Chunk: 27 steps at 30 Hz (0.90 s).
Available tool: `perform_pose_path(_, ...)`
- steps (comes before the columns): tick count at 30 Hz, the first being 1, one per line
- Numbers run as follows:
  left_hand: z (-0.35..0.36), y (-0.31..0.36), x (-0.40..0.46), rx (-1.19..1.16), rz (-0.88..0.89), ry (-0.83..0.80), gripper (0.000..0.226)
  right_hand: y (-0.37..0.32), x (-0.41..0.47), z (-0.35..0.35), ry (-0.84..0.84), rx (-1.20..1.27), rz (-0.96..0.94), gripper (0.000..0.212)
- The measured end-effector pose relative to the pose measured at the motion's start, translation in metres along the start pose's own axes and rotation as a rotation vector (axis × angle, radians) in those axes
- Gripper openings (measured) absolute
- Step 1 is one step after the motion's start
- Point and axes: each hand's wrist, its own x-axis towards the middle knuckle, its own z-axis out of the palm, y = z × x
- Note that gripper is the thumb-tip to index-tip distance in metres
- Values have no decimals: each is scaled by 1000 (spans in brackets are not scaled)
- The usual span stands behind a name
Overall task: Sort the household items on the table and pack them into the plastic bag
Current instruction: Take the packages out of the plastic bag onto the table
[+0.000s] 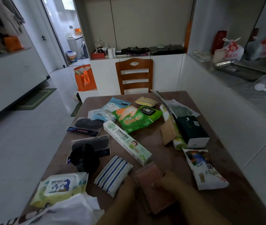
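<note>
Both my hands meet at the near edge of the brown table (223, 130). My left hand (129, 190) and my right hand (172, 181) hold a pink textured cloth (148, 174) between them, each gripping one side. A white plastic bag (74, 210) lies crumpled at the near left corner. A blue-striped sponge cloth (112, 173) lies just left of my hands. A baby wipes pack (61, 185) sits beside the bag. A long foil box (125, 142) lies diagonally in the middle.
Further back lie a green glove pack (132, 119), a face mask pack (111, 109), a black roll (84, 157), a dark tissue box (192, 130) and a white pouch (205, 169). A wooden chair (134, 75) stands at the far side. An orange bag (84, 78) sits on the floor.
</note>
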Motion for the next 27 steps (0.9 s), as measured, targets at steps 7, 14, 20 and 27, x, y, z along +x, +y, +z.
perform_pose_path(7, -55, 16, 43, 417, -196, 239, 48, -3, -1, 11, -124, 118, 22, 50)
perform_pose_path(14, -63, 21, 46, 272, -252, 149, 46, 3, -13, -8, -233, 633, 36, 52)
perform_pose_path(20, -71, 53, -9, -454, -131, -85, 32, -26, -41, 4, -263, 917, -150, 54)
perform_pose_path(27, -174, 30, -85, -465, 106, 61, 28, -73, -108, 45, -462, 1061, -424, 40)
